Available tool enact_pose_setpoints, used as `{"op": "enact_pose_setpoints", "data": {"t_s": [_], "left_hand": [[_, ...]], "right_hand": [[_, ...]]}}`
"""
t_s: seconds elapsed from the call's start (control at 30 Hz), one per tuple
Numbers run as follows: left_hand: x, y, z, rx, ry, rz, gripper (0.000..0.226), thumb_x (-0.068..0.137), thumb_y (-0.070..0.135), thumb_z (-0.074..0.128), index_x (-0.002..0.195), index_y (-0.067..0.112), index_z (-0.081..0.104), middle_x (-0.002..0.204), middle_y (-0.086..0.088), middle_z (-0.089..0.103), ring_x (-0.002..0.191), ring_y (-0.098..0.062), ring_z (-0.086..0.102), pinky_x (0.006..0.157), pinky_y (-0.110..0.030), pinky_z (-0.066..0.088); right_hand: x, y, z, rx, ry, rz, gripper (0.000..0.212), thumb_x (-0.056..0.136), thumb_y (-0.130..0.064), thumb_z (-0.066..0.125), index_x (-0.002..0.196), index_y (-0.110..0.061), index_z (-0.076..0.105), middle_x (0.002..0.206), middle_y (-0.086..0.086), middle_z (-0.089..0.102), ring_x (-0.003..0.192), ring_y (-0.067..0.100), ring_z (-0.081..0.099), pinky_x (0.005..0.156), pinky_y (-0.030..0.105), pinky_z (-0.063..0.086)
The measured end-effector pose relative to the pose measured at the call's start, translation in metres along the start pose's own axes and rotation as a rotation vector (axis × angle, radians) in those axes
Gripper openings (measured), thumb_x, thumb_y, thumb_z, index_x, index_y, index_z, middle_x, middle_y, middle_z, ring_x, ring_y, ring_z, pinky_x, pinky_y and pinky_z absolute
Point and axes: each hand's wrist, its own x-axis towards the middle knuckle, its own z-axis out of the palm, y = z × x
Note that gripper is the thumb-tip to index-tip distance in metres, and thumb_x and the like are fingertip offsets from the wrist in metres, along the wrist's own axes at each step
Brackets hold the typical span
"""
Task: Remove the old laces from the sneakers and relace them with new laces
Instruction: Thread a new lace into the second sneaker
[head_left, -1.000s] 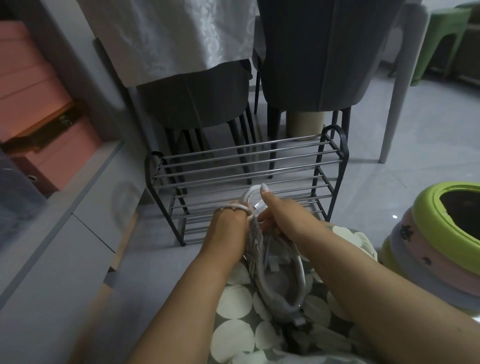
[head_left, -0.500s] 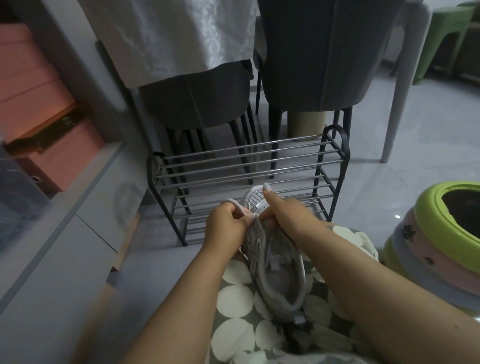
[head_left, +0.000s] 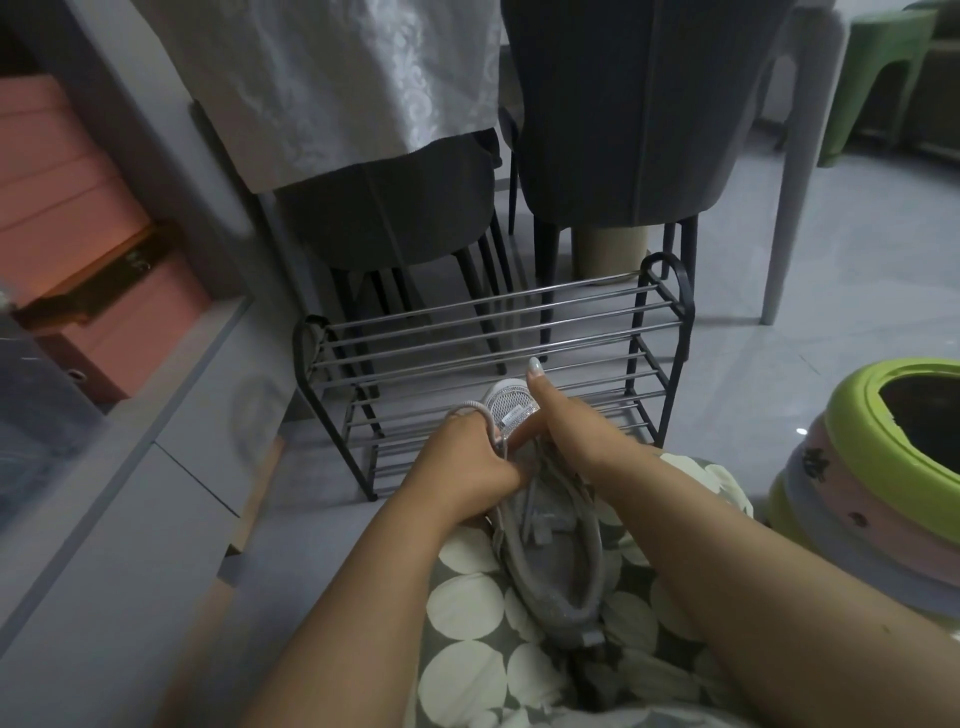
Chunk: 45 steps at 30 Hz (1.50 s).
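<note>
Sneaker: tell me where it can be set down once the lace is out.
Free: the metal shoe rack bars hold nothing, and bare floor runs between rack, table leg and stacked basins. Crowded: the lap, where the left hand and right hand work the sneaker and lace.

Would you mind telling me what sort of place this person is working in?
Most likely a home dining area: upholstered chairs are pushed under a table with a white tablecloth, a low metal shoe rack stands on the tiled floor, and stacked plastic stools sit at the right.
</note>
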Motion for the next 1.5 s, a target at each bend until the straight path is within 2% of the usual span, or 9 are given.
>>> {"op": "enact_pose_setpoints", "data": {"t_s": [0.07,0.17,0.27,0.37,0.57,0.93,1.13,1.27,1.5], "left_hand": [[0.001,0.000,0.003,0.044,0.022,0.013,0.025,0.078,0.013,0.067,0.067,0.025,0.047,0.070,0.005,0.058,0.060,-0.008,0.055,0.041,-0.015,0.038],[0.007,-0.008,0.012,0.061,0.072,-0.032,0.020,0.078,0.010,0.064,0.071,0.023,0.051,0.079,-0.001,0.064,0.073,-0.019,0.062,0.058,-0.025,0.048],[0.015,-0.020,0.014,-0.011,0.084,-0.065,0.007,0.077,0.016,0.068,0.077,0.017,0.061,0.083,-0.003,0.069,0.079,-0.021,0.065,0.073,-0.035,0.055],[0.018,-0.031,0.014,-0.136,0.077,-0.054,0.004,0.079,0.012,0.069,0.077,0.012,0.065,0.083,0.002,0.070,0.080,-0.016,0.067,0.075,-0.030,0.055],[0.010,-0.032,0.018,-0.186,0.166,-0.042,0.021,0.076,0.003,0.063,0.088,0.019,0.059,0.070,0.006,0.065,0.058,-0.007,0.056,0.049,-0.011,0.038],[0.013,-0.035,0.021,-0.112,0.165,-0.032,0.014,0.073,0.007,0.064,0.079,0.020,0.065,0.066,0.005,0.063,0.059,-0.011,0.056,0.059,-0.023,0.046],[0.016,-0.041,0.011,-0.298,0.016,-0.081,0.020,0.074,-0.001,0.059,0.069,0.017,0.066,0.053,0.004,0.053,0.049,-0.010,0.043,0.053,-0.020,0.035],[0.017,-0.045,0.008,-0.505,-0.070,-0.156,0.022,0.075,-0.012,0.057,0.080,0.005,0.071,0.052,0.003,0.054,0.047,-0.009,0.048,0.053,-0.021,0.041],[0.014,-0.051,0.007,-0.817,-0.177,-0.180,0.024,0.078,-0.021,0.054,0.089,-0.004,0.067,0.072,-0.015,0.065,0.056,-0.016,0.062,0.052,-0.023,0.051]], "right_hand": [[0.005,0.003,0.003,0.001,-0.016,-0.006,0.096,0.073,-0.087,0.011,0.075,-0.019,0.077,0.098,0.007,0.068,0.094,0.022,0.061,0.095,0.042,0.045],[0.007,0.009,0.005,-0.010,-0.022,-0.021,0.090,0.078,-0.083,0.014,0.078,-0.019,0.077,0.097,0.006,0.069,0.094,0.021,0.062,0.094,0.039,0.045],[0.007,0.011,0.005,-0.090,0.034,-0.023,0.056,0.093,-0.056,0.034,0.087,-0.019,0.076,0.097,0.010,0.068,0.090,0.021,0.061,0.088,0.035,0.047],[0.011,0.014,0.005,-0.251,0.071,-0.036,0.028,0.082,-0.032,0.056,0.085,-0.009,0.072,0.091,0.014,0.070,0.085,0.028,0.063,0.075,0.036,0.051],[0.013,0.016,0.006,-0.324,0.096,-0.082,0.033,0.078,-0.033,0.058,0.094,-0.008,0.071,0.094,0.012,0.071,0.091,0.027,0.066,0.078,0.042,0.055],[0.006,0.015,0.008,-0.387,0.085,-0.144,0.022,0.078,-0.023,0.063,0.093,-0.033,0.075,0.091,-0.006,0.073,0.087,0.013,0.064,0.075,0.025,0.050],[0.006,0.015,0.004,-0.429,0.077,-0.157,0.023,0.077,-0.024,0.066,0.093,-0.038,0.075,0.080,-0.013,0.066,0.071,0.005,0.056,0.063,0.020,0.041],[0.004,0.013,0.001,-0.439,0.025,-0.165,0.027,0.077,-0.020,0.069,0.097,-0.036,0.074,0.094,-0.010,0.069,0.084,0.009,0.061,0.074,0.026,0.052],[0.007,0.016,0.002,-0.415,0.046,-0.135,0.022,0.070,-0.027,0.080,0.089,-0.038,0.075,0.076,-0.015,0.065,0.081,0.009,0.062,0.077,0.027,0.053]]}}
